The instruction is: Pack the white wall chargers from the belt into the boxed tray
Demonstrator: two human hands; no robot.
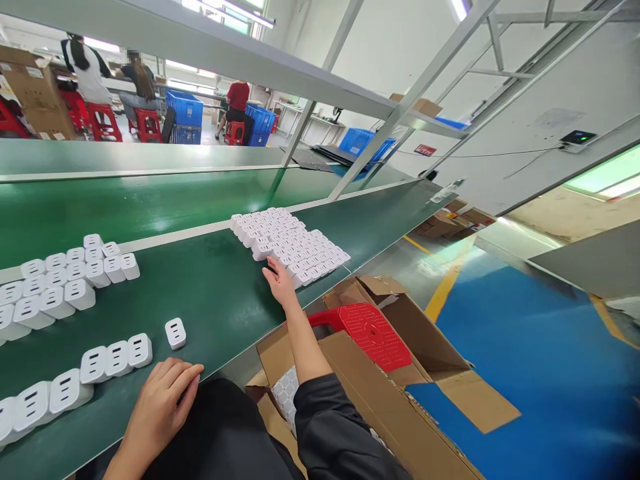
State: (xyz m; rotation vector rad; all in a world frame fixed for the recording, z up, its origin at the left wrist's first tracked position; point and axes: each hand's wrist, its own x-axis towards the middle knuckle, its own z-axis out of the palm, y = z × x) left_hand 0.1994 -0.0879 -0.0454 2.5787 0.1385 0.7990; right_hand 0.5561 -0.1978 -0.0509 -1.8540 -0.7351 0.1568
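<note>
My right hand (280,283) reaches to the near left side of a tight block of white charger plugs (300,248). Its fingers are apart, close to or touching the outermost plugs; I cannot tell which, and nothing shows in its grasp. My left hand (163,403) rests palm down at the table's front edge, fingers lying loosely together and holding nothing visible. Just beyond it a single white charger plug (175,333) stands alone. A row of plugs (117,360) runs to the left, and a larger group (65,283) stands behind that row. Port slots show on their upper faces.
The green bench (210,293) has a white strip and a shiny green belt (165,200) behind it. Right of me stand open cardboard boxes (390,407) and a red stool (375,333). A metal shelf frame (345,93) crosses above. Several people sit farther back near blue crates (185,113).
</note>
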